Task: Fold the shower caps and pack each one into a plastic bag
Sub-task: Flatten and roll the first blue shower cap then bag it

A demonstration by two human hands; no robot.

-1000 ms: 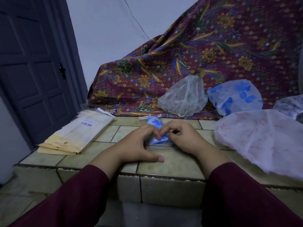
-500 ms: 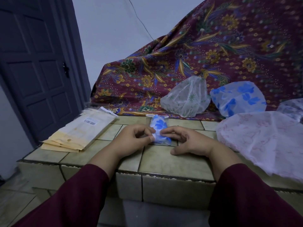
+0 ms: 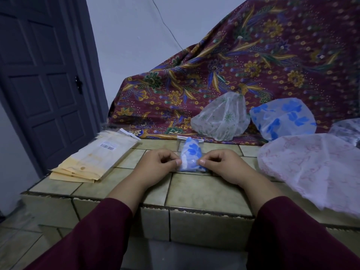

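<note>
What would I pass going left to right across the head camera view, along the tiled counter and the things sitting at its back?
Stack of plastic bags → left hand → folded blue-flowered cap in its bag → right hand → pink-patterned shower cap. Behind them, on the patterned cloth: green-patterned cap → blue-flowered cap.

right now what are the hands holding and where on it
Both hold the bagged cap on the tiles: the left hand pinches its left edge near the bottom, and the right hand pinches the right edge opposite.
</note>
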